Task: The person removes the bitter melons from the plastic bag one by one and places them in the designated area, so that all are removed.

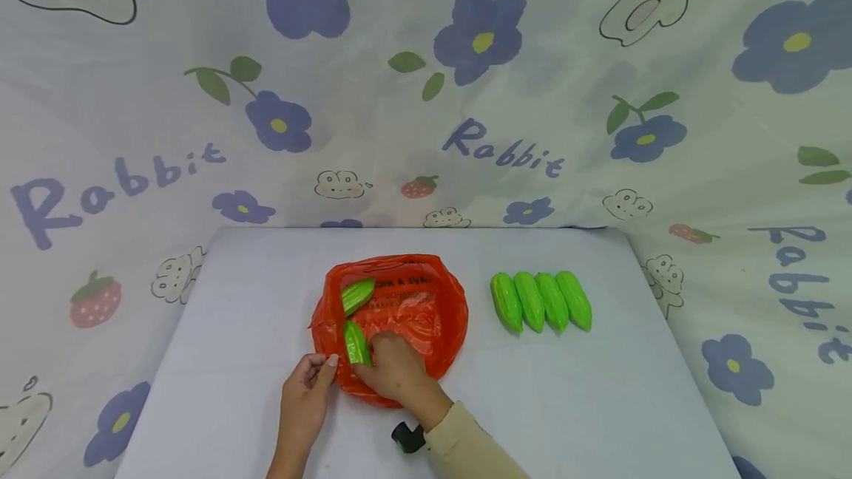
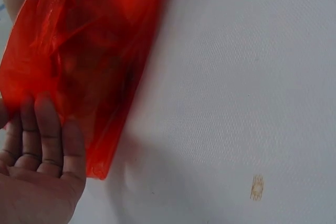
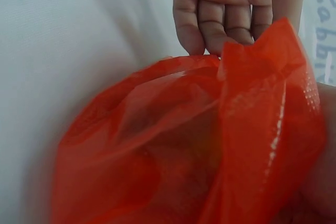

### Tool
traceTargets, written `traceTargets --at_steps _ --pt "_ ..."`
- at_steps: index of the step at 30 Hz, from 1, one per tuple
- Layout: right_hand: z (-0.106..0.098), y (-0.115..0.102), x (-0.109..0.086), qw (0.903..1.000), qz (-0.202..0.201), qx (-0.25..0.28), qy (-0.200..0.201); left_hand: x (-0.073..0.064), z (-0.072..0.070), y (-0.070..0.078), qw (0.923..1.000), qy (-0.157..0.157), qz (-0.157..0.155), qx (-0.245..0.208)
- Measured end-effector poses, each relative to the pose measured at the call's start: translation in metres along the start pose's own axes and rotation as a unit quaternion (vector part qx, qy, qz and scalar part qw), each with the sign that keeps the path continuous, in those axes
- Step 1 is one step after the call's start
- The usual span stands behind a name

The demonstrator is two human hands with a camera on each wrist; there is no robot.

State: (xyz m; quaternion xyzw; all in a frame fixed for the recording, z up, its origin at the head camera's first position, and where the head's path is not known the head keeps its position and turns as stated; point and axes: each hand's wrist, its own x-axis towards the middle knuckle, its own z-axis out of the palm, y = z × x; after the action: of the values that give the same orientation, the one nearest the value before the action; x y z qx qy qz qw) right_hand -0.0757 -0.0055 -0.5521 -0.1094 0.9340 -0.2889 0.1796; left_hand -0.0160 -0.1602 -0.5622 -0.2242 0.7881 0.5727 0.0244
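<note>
A red plastic bag (image 1: pixel 452 316) stands with its mouth spread wide. My left hand (image 1: pixel 308 390) pinches its near left rim between thumb and fingers; the other fingers (image 2: pixel 50 135) lie relaxed along the bag's outside. My right hand (image 1: pixel 399 372) reaches down inside the bag and grips a ridged green gourd (image 1: pixel 356 344), with the thumb at its near end. A second green gourd (image 1: pixel 359 296) lies deeper in the bag, against its left wall. Red plastic hides most of the right hand in the right wrist view.
Several green gourds (image 1: pixel 542 302) lie side by side in a row right of the bag on the white table (image 1: pixel 566 398). A small black object (image 1: pixel 407 437) shows beside the right sleeve (image 1: pixel 469 442). Printed cloth (image 1: pixel 373 117) hangs behind and at both sides.
</note>
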Motion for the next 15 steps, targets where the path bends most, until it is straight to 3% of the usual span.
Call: traceTargets --at_steps 15 --pt "-0.0003 -0.0006 0.0005 0.9994 0.029 0.015 0.006 -0.0001 -0.0009 -0.0007 1.0 0.001 0.001 -0.003"
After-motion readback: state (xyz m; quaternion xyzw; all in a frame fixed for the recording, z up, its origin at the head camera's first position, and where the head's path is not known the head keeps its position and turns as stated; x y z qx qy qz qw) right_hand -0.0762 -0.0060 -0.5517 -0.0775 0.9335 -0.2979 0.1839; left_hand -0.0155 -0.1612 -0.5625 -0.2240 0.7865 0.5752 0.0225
